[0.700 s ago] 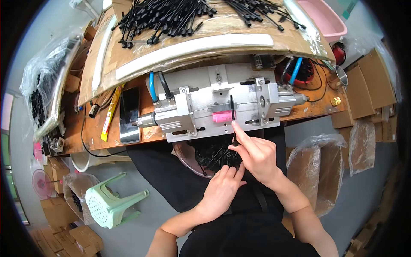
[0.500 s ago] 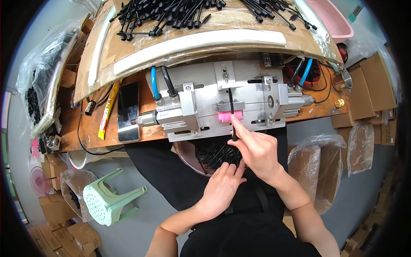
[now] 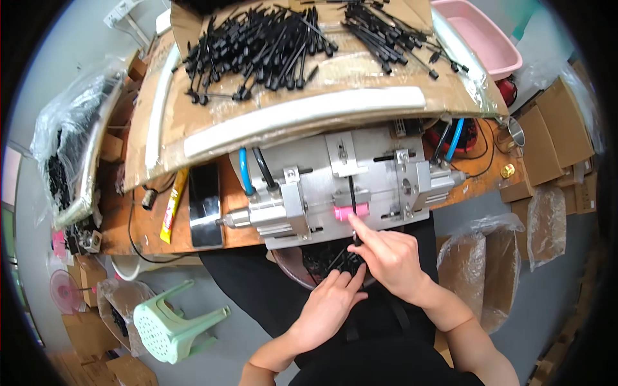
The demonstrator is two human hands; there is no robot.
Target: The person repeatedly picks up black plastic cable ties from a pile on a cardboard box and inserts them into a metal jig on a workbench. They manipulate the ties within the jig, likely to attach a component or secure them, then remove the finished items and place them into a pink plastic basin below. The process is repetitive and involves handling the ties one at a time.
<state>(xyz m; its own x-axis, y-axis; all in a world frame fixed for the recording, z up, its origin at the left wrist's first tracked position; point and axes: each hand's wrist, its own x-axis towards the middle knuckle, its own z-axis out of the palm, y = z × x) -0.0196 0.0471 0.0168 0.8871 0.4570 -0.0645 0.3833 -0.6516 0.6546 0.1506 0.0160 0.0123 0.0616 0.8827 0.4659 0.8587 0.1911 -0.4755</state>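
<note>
My right hand pinches a black stick across the metal machine

My left hand (image 3: 325, 305) is closest to me. Its fingers reach over the edge of a round bowl (image 3: 287, 269), near the black sticks inside. I can't tell if those fingers hold anything. My right hand (image 3: 391, 262) is just past it, up and to the right. Its thumb and pointing finger are pressed together on one black stick (image 3: 353, 193), near the fat end. The tip of my pointing finger lies along it.

The stick points away from me. It lies over a small pink block (image 3: 342, 213) in the middle of the machine (image 3: 328, 233), and its far end comes up to a metal piece at the back. A blue tube (image 3: 245, 172) goes into the machine on the left.

Off to my left, a green stool (image 3: 164, 328) is on the floor. A phone (image 3: 205, 199) and a yellow packet (image 3: 172, 209) lie on the wooden table (image 3: 122, 228). Past the machine is a big cardboard sheet (image 3: 225, 119) with a white strip (image 3: 309, 122) and a pile of black sticks (image 3: 264, 51). A pink tub (image 3: 479, 32) is farthest, at the right.
</note>
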